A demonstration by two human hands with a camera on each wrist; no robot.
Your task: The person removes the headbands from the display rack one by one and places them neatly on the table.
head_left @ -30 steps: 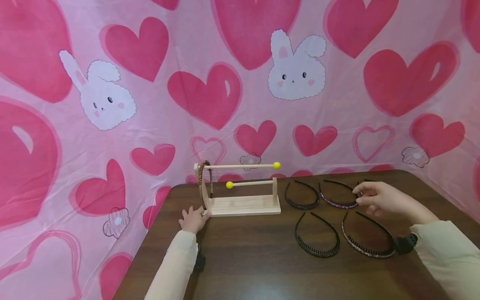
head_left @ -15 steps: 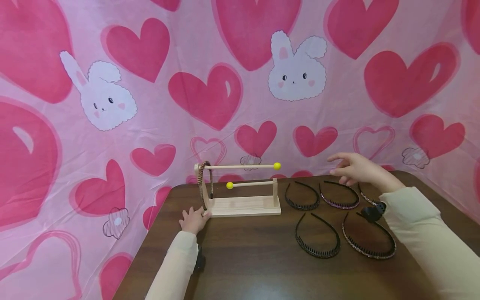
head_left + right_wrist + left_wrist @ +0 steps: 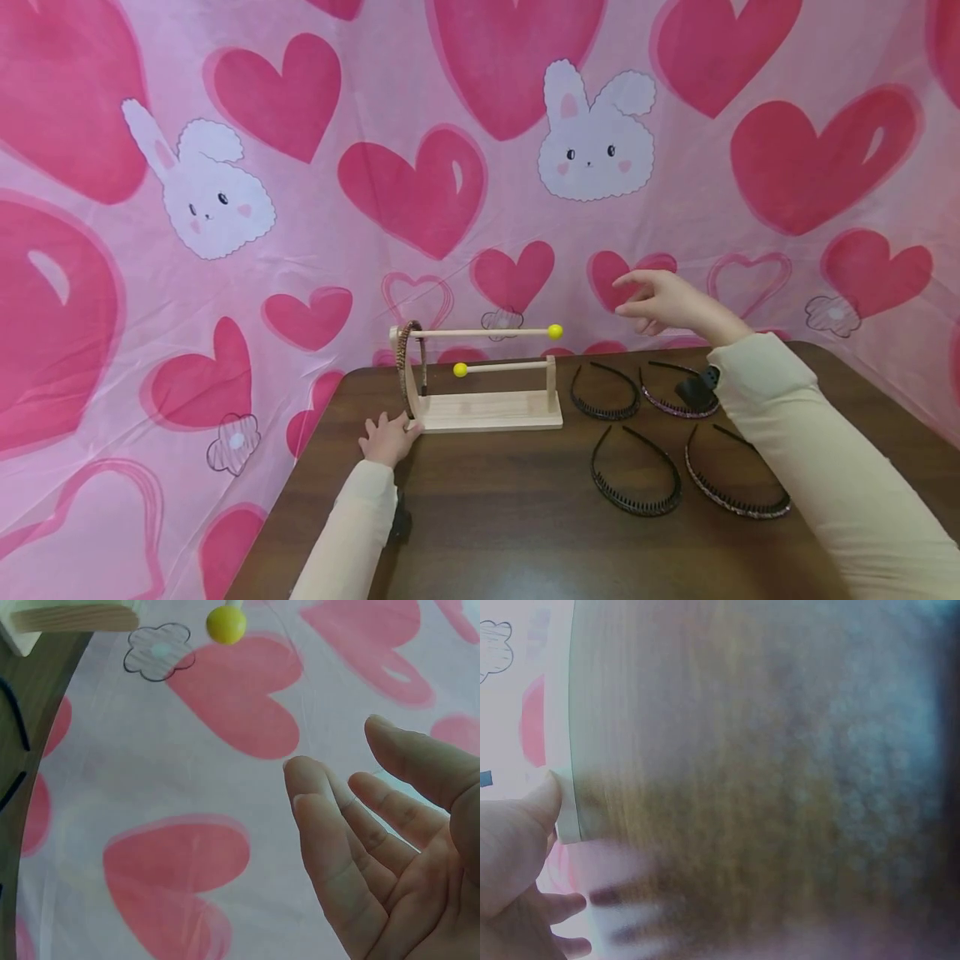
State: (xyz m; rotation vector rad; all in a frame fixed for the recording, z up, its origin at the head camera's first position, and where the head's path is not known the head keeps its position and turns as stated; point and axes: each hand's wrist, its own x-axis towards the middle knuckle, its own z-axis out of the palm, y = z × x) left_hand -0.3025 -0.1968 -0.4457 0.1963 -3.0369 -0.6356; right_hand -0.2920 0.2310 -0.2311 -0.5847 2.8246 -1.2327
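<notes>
At the wooden stand's (image 3: pixel 487 408) left corner, my left hand (image 3: pixel 387 439) rests with its fingers spread on the table; its thumb touches the base's edge, also seen close up in the left wrist view. A brown patterned headband (image 3: pixel 402 367) hangs on the upper rod (image 3: pixel 480 333), at its left end. My right hand (image 3: pixel 663 302) is raised above the table's back edge, fingers loosely bent with nothing between them, as the right wrist view also shows. Below it lie a black headband (image 3: pixel 603 412) and a purple glittery headband (image 3: pixel 671 408), the latter partly covered by the wrist camera.
Nearer the front lie another black headband (image 3: pixel 637 508) and a speckled headband (image 3: pixel 723 500), partly behind the right sleeve (image 3: pixel 825 467). Yellow balls cap the upper rod and the lower rod (image 3: pixel 510 367). A pink heart-print cloth (image 3: pixel 450 67) hangs right behind the brown table (image 3: pixel 487 517).
My right hand has risen from beside the back-row headbands and moved left, its fingers holding nothing. The sleeve now covers the rightmost back headband. My left hand and the stand have stayed put.
</notes>
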